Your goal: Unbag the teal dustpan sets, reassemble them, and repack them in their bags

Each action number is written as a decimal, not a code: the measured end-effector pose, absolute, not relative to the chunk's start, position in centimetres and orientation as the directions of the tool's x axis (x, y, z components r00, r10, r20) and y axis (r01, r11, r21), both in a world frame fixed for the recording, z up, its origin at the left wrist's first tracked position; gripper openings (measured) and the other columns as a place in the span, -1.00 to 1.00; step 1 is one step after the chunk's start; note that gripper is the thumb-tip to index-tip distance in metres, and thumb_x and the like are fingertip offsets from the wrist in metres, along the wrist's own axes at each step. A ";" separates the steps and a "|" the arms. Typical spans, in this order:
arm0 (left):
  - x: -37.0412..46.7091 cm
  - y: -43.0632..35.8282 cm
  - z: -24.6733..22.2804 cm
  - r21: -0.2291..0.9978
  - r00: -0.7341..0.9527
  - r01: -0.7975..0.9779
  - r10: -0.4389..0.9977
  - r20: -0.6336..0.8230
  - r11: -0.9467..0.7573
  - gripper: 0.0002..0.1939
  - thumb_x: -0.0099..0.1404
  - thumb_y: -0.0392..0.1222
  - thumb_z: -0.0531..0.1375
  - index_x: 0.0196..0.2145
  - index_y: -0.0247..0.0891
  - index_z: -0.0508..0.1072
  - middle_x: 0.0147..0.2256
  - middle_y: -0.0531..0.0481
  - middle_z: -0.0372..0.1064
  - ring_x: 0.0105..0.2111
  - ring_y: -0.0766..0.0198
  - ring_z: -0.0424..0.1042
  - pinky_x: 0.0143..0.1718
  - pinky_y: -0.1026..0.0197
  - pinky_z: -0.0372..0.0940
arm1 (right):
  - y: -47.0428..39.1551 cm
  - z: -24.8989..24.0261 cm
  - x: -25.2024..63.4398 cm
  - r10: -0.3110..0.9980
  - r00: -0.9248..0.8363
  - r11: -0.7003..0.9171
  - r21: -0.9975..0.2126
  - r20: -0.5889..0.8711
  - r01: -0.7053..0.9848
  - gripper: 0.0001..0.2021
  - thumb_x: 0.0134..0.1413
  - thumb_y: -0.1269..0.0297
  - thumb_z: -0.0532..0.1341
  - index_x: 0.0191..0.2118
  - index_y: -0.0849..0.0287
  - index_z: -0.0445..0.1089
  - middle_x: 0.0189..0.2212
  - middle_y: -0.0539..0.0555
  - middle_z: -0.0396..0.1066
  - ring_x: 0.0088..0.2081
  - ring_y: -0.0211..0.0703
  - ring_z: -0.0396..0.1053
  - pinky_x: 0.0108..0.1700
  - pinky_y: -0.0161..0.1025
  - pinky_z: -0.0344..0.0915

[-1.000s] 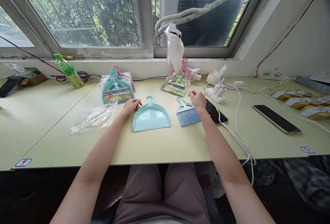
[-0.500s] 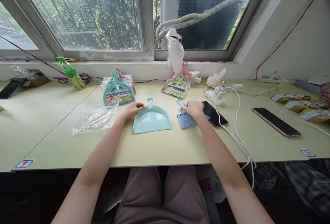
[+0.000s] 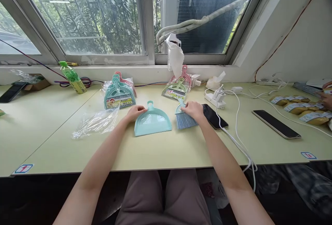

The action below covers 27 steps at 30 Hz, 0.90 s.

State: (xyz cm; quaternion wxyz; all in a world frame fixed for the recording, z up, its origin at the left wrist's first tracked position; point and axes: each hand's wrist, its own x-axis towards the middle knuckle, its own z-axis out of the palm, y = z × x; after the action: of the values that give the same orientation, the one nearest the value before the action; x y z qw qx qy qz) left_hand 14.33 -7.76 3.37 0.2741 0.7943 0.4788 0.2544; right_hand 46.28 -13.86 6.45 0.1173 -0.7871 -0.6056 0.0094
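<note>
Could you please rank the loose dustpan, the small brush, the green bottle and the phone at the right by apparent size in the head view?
1. Dustpan
2. Phone, long but thin
3. Brush, partly under the right hand
4. Bottle, though it lies farther away, so this is unsure

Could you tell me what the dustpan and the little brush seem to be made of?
Dustpan: likely moulded plastic, one smooth, slightly glossy mint piece. Brush: matching plastic handle with fine blue-grey bristles, probably synthetic, though that is uncertain.
</note>
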 end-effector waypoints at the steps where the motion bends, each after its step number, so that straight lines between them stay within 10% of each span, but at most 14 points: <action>1: 14.5 -7.8 3.3 0.673 0.406 0.625 0.901 0.153 -0.396 -0.61 0.16 0.13 0.10 -0.52 -0.28 0.40 -0.51 0.04 0.29 -0.47 0.29 0.21 -0.47 0.28 0.04 | -14.0 6.8 46.1 0.957 0.253 -0.210 -0.261 0.144 0.942 -0.67 -0.01 -0.01 0.19 -0.30 0.13 0.50 -0.27 0.14 0.52 -0.16 -0.01 0.44 -0.26 -0.27 0.20; 6: 16.0 -8.9 3.2 0.604 0.401 0.677 0.899 0.176 -0.421 -0.67 0.16 -0.02 0.06 -0.63 -0.26 0.29 -0.64 0.09 0.22 -0.57 0.33 0.18 -0.49 0.27 0.02 | -15.1 8.1 44.0 0.976 0.080 0.016 -0.434 0.202 0.901 -0.74 0.01 0.01 0.18 -0.32 0.06 0.47 -0.36 0.00 0.51 -0.27 -0.13 0.42 -0.35 -0.31 0.12; 16: 20.5 -12.3 3.6 0.658 0.756 0.441 0.648 0.095 -0.611 -0.65 0.31 -0.11 -0.02 -0.47 -0.27 0.46 -0.62 0.07 0.35 -0.57 0.34 0.30 -0.44 0.30 0.15 | -16.1 6.2 41.1 0.960 -0.225 0.252 -0.169 0.167 0.953 -0.75 0.03 0.05 0.17 -0.29 0.09 0.46 -0.38 0.04 0.49 -0.31 -0.12 0.40 -0.36 -0.29 0.07; 21: 19.6 -12.1 4.2 0.259 0.706 0.567 0.623 0.336 -0.782 -0.82 0.23 -0.16 0.12 -0.29 -0.23 0.48 -0.41 0.00 0.42 -0.38 0.23 0.37 -0.28 0.21 0.23 | -16.0 6.2 41.6 0.952 -0.275 0.296 -0.175 0.134 0.939 -0.73 0.06 0.00 0.17 -0.28 0.06 0.47 -0.37 0.02 0.50 -0.31 -0.14 0.39 -0.37 -0.29 0.05; 27: 18.5 -10.8 3.3 -0.081 0.710 0.617 0.510 0.486 -0.783 -0.57 0.22 -0.29 0.18 0.06 -0.16 0.32 0.10 -0.16 0.27 0.09 0.02 0.23 0.04 0.00 0.18 | -15.8 5.8 41.4 0.950 -0.275 0.303 -0.229 0.147 0.925 -0.71 0.07 -0.04 0.18 -0.27 0.06 0.46 -0.40 -0.01 0.49 -0.32 -0.15 0.38 -0.40 -0.30 0.02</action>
State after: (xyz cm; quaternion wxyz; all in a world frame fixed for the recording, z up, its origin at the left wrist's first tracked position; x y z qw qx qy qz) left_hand 18.47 -10.80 3.32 -0.1197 0.9169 0.3073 0.2249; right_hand 41.35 -15.77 5.80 0.1286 -0.5882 -0.7969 0.0490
